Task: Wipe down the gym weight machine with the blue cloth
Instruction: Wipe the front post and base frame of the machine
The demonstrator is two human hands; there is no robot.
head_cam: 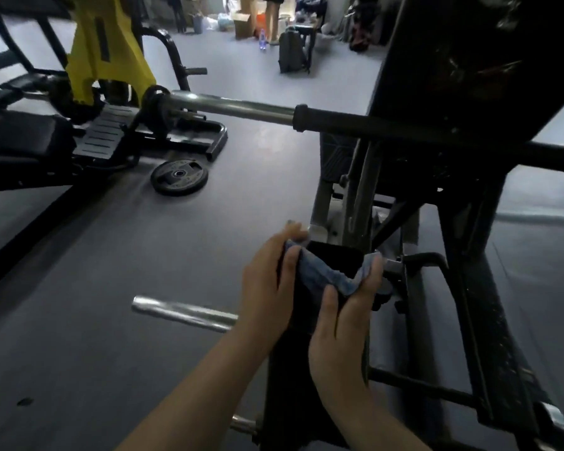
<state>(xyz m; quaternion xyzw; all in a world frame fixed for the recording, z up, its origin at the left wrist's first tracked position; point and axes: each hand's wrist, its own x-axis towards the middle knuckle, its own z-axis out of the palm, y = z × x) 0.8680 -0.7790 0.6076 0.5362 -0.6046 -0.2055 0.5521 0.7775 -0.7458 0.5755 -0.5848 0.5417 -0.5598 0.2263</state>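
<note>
Head view, looking down over two bare forearms in a dim gym. Blue cloth [331,275], crumpled and faded, stretched like a strap across the top end of a black upright post [310,346] of the weight machine [469,222]. Left hand [271,275] gripping one end of the cloth, fingers curled round it. Right hand [345,327] pinching the other end between thumb and fingers. Black padded bar [404,131] crossing above, joined to a steel tube [228,107]. Chrome peg [183,314] jutting left beside the post. Round weight plate [179,177] flat on grey floor [111,288]. Yellow-framed machine [108,50] at upper left.
</note>
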